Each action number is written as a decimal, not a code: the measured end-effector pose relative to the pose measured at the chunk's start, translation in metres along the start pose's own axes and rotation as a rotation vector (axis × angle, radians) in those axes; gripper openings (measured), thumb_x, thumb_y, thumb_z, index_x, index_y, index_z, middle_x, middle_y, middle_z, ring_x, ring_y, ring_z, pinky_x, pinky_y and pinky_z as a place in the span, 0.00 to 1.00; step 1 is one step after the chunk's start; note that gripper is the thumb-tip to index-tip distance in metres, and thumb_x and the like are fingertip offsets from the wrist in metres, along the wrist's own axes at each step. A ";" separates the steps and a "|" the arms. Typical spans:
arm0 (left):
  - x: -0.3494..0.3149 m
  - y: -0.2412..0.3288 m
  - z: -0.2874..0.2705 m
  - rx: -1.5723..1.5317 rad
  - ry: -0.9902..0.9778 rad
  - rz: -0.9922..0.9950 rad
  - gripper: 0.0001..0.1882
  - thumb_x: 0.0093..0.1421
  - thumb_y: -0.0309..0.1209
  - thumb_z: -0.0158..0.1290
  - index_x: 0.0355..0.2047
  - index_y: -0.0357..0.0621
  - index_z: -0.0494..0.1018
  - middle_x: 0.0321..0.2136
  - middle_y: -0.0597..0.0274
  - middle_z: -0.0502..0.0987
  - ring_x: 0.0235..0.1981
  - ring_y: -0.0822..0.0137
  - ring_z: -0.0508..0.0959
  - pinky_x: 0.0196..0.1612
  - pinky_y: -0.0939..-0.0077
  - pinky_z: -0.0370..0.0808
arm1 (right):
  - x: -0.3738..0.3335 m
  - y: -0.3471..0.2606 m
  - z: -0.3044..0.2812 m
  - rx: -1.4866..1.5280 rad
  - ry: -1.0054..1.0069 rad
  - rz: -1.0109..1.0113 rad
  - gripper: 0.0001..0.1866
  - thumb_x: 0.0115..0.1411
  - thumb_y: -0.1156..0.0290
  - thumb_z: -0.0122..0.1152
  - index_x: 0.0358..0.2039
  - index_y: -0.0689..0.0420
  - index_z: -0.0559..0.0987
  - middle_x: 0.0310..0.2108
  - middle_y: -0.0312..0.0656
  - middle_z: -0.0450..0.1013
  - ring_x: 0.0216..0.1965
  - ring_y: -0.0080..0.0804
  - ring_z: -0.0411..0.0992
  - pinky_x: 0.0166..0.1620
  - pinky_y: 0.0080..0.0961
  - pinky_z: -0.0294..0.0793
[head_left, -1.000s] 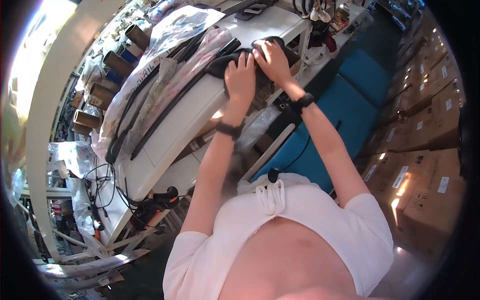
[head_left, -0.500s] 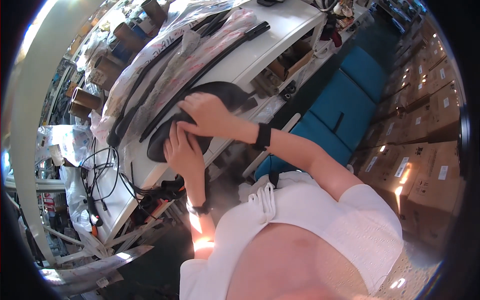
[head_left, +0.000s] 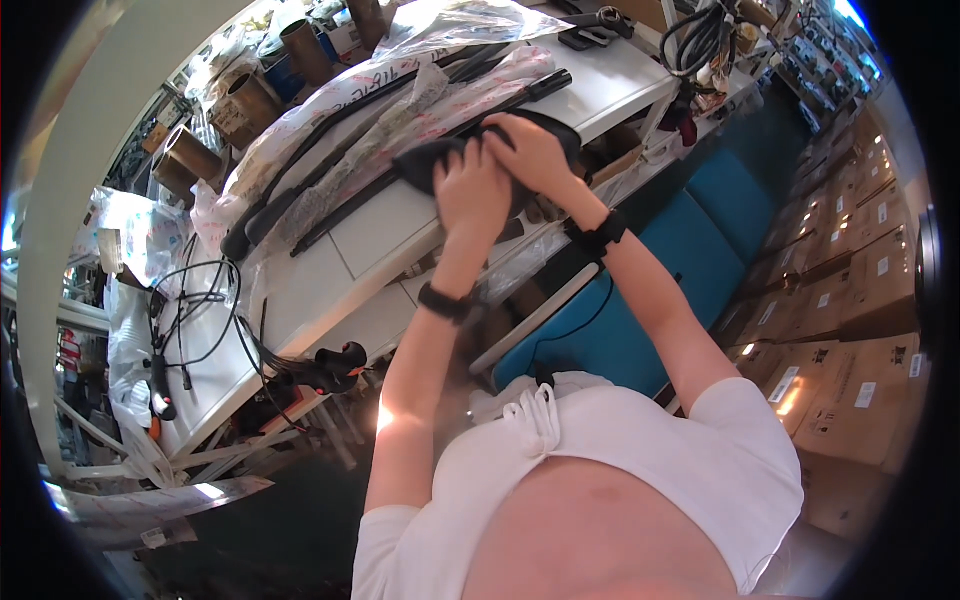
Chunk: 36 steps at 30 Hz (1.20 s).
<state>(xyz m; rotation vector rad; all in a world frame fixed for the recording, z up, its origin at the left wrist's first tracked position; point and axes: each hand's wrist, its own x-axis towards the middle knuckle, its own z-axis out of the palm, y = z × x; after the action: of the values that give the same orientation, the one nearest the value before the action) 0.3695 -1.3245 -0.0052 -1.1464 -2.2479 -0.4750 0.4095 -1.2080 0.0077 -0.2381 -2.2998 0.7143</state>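
Both hands rest on a black cover (head_left: 440,155) lying near the front edge of a white table (head_left: 380,225). The left hand (head_left: 472,192) lies palm down on the cover's nearer side, fingers bent over the dark material and pressing or gripping it; whether they close fully cannot be told. The right hand (head_left: 528,150) sits just beyond and touching the left, its fingers curled down onto the cover's top. Each wrist carries a black band.

Behind the cover, long black wiper blades (head_left: 330,150) in clear plastic bags (head_left: 400,100) lie slantwise across the table, touching the cover's far side. Cardboard tubes (head_left: 235,105) stand at the table's far left corner. Black cables (head_left: 195,310) trail over the table's left end, and a black-handled tool (head_left: 335,365) lies at its near edge. A blue chair (head_left: 690,270) stands under the person's right arm, and stacked cardboard boxes (head_left: 860,330) fill the right side.
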 end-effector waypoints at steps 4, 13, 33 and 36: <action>0.021 0.019 0.017 0.034 -0.042 0.031 0.21 0.53 0.38 0.46 0.46 0.40 0.68 0.43 0.57 0.71 0.44 0.57 0.69 0.52 0.58 0.61 | 0.004 0.021 -0.006 -0.126 0.120 0.055 0.15 0.58 0.62 0.47 0.41 0.55 0.73 0.36 0.46 0.73 0.39 0.43 0.71 0.41 0.29 0.70; -0.046 -0.014 -0.020 -0.065 0.034 -0.024 0.29 0.47 0.35 0.55 0.51 0.44 0.64 0.50 0.60 0.67 0.40 0.61 0.72 0.48 0.63 0.66 | -0.021 -0.019 0.018 -0.139 0.093 -0.154 0.17 0.54 0.63 0.54 0.42 0.57 0.74 0.38 0.47 0.73 0.40 0.44 0.71 0.44 0.33 0.69; -0.068 -0.066 -0.068 0.062 -0.151 -0.013 0.31 0.38 0.33 0.62 0.45 0.42 0.66 0.50 0.60 0.67 0.41 0.56 0.70 0.50 0.62 0.65 | -0.030 -0.063 0.050 0.128 0.073 -0.332 0.21 0.49 0.60 0.59 0.40 0.60 0.72 0.30 0.48 0.71 0.34 0.47 0.69 0.37 0.36 0.69; -0.043 -0.038 -0.046 0.065 -0.095 0.022 0.34 0.37 0.37 0.63 0.47 0.42 0.66 0.49 0.62 0.67 0.42 0.55 0.69 0.44 0.66 0.69 | -0.024 -0.033 0.031 0.031 0.079 -0.236 0.19 0.51 0.61 0.56 0.40 0.59 0.73 0.32 0.50 0.71 0.36 0.48 0.70 0.41 0.37 0.68</action>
<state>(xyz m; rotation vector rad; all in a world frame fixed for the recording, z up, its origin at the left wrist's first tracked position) 0.3734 -1.3974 0.0014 -1.1816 -2.3111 -0.3432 0.4066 -1.2575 -0.0063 0.0200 -2.1930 0.6086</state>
